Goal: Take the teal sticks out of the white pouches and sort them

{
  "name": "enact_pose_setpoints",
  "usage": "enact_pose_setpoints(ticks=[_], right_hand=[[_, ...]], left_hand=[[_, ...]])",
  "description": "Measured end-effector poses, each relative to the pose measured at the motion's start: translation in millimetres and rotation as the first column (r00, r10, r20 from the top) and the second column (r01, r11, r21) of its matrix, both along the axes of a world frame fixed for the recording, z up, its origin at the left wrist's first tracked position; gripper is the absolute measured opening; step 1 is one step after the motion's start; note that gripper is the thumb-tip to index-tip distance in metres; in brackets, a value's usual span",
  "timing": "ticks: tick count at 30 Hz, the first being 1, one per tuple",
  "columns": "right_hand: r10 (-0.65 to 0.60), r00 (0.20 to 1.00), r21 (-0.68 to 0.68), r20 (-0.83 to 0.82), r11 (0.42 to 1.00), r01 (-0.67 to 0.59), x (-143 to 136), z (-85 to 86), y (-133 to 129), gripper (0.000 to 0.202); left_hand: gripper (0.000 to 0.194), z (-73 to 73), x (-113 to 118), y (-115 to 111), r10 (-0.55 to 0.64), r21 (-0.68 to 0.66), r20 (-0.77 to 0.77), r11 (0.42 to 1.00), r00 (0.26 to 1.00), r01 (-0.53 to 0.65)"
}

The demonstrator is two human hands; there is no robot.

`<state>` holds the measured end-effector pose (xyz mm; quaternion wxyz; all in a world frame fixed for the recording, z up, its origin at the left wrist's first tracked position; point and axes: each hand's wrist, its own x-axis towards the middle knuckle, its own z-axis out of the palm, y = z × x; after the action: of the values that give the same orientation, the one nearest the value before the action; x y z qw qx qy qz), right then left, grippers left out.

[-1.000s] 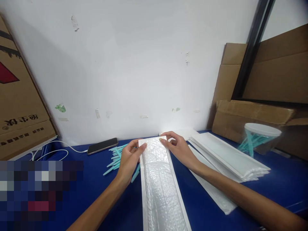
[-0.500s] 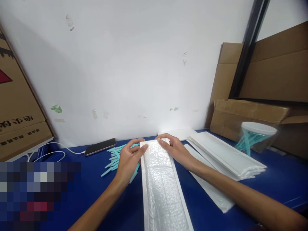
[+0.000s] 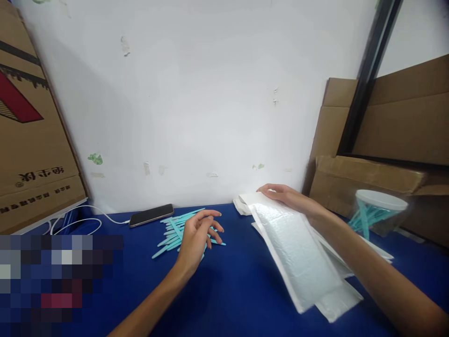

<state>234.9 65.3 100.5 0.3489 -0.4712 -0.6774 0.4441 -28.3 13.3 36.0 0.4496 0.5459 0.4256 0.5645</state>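
Observation:
My right hand (image 3: 286, 194) grips the top end of a long white bubble mailer (image 3: 294, 252), tilted over other white mailers (image 3: 340, 302) on the right of the blue table. The lower end of the held mailer hangs toward me. My left hand (image 3: 199, 234) is empty, its fingers loosely curled and apart, above a loose pile of turquoise plastic sticks (image 3: 171, 236). My left hand hides part of that pile. The stick-like things have pointed ends; their exact kind I cannot tell.
A phone (image 3: 151, 216) with a white cable (image 3: 108, 218) lies at the back left. Cardboard boxes stand left (image 3: 38, 140) and right (image 3: 365, 175). A clear tub with a white lid (image 3: 381, 200) holds more turquoise sticks at the right. Folded white material (image 3: 242, 207) lies against the wall.
The mailer, held by both hands at the centre before, has moved right with my right hand. My left hand has let go of it and now hangs over the sticks.

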Motion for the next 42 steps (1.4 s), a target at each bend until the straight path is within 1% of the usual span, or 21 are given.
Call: enact_pose_setpoints(ticks=[1,2,4,7,9,11,14,16,17,18,20,21,22,23,24,26,28,31,34,38,42], right_hand=[[0.015,0.994,0.026,0.108,0.999,-0.018,8.5,1.4,0.5,0.045],[0.011,0.976,0.096,0.215,0.995,-0.032,16.7,0.9,1.6,0.046],[-0.024,0.901,0.165,0.433,0.985,-0.052,31.8,-4.3,6.1,0.050],[-0.045,0.768,0.133,0.639,0.990,-0.053,49.4,-17.1,18.1,0.059],[-0.029,0.670,0.131,0.742,0.986,-0.102,56.7,-25.4,27.5,0.057],[-0.019,0.592,0.145,0.806,0.975,-0.167,59.8,-32.1,35.6,0.047],[-0.039,0.536,0.179,0.843,0.961,-0.211,57.2,-39.0,43.4,0.028],[-0.083,0.495,0.216,0.865,0.952,-0.217,51.7,-41.9,45.7,0.021],[-0.114,0.473,0.238,0.874,0.948,-0.211,48.1,-42.9,45.7,0.019],[-0.151,0.450,0.265,0.880,0.943,-0.201,43.9,-43.6,44.5,0.017],[-0.222,0.411,0.316,0.884,0.932,-0.178,34.2,-44.8,36.9,0.021],[-0.255,0.397,0.341,0.882,0.926,-0.163,28.7,-45.6,29.7,0.027],[-0.277,0.385,0.358,0.880,0.921,-0.155,23.0,-46.6,19.9,0.036],[-0.287,0.376,0.362,0.881,0.921,-0.147,17.1,-48.1,7.8,0.048],[-0.303,0.364,0.367,0.881,0.922,-0.120,11.4,-50.0,-5.9,0.059],[-0.265,0.284,0.319,0.921,0.934,-0.164,0.9,-55.2,-34.9,0.070],[-0.214,0.219,0.258,0.952,0.946,-0.196,-7.1,-61.4,-58.6,0.070],[-0.240,0.217,0.289,0.946,0.928,-0.234,-13.0,-71.3,-71.8,0.056],[-0.256,0.214,0.300,0.943,0.930,-0.210,-14.6,-80.7,-61.9,0.053],[-0.297,0.159,0.320,0.942,0.936,-0.149,-16.6,-91.3,-40.3,0.053],[-0.352,0.131,0.367,0.927,0.923,-0.117,-14.3,-101.3,-23.3,0.052]], left_hand=[[0.034,-0.1,0.0,0.3,-0.004,-0.001,-0.001,1.000,1.000,0.004],[0.034,-0.4,0.1,0.5,-0.008,-0.001,-0.002,1.000,1.000,0.008],[0.033,-1.4,0.1,1.1,-0.013,-0.002,-0.008,1.000,1.000,0.013],[0.032,-3.5,-0.2,1.5,-0.006,0.006,-0.026,1.000,1.000,0.007],[0.031,-4.9,-0.8,1.5,-0.003,0.015,-0.041,1.000,0.999,0.004],[0.030,-5.9,-1.7,1.5,0.000,0.027,-0.057,1.000,0.998,0.002],[0.026,-6.4,-4.1,1.9,0.037,0.063,-0.119,0.998,0.992,-0.030],[0.025,-6.6,-6.3,2.1,0.103,0.119,-0.257,0.990,0.961,-0.075],[0.024,-7.0,-7.4,2.0,0.151,0.168,-0.374,0.981,0.915,-0.093],[0.023,-7.8,-8.5,1.8,0.205,0.228,-0.509,0.969,0.836,-0.099],[0.020,-10.7,-10.0,0.7,0.311,0.343,-0.736,0.937,0.601,-0.065],[0.020,-12.8,-10.2,0.0,0.348,0.380,-0.803,0.925,0.484,-0.034],[0.020,-14.9,-10.0,-0.7,0.368,0.399,-0.841,0.917,0.395,-0.006],[0.020,-17.0,-9.4,-1.4,0.373,0.403,-0.863,0.915,0.340,0.016],[0.022,-18.8,-8.5,-1.9,0.367,0.396,-0.876,0.918,0.313,0.032],[0.025,-20.9,-6.4,-2.8,0.345,0.375,-0.888,0.926,0.303,0.045],[0.027,-21.2,-4.6,-3.3,0.330,0.362,-0.890,0.931,0.315,0.046],[0.027,-20.6,-3.6,-3.8,0.315,0.350,-0.889,0.936,0.333,0.049],[0.026,-21.3,-4.2,-3.9,0.301,0.343,-0.888,0.937,0.348,0.064],[0.024,-24.1,-5.3,-3.2,0.297,0.349,-0.883,0.933,0.363,0.084],[0.025,-24.7,-5.2,-3.4,0.290,0.343,-0.883,0.935,0.369,0.086]])
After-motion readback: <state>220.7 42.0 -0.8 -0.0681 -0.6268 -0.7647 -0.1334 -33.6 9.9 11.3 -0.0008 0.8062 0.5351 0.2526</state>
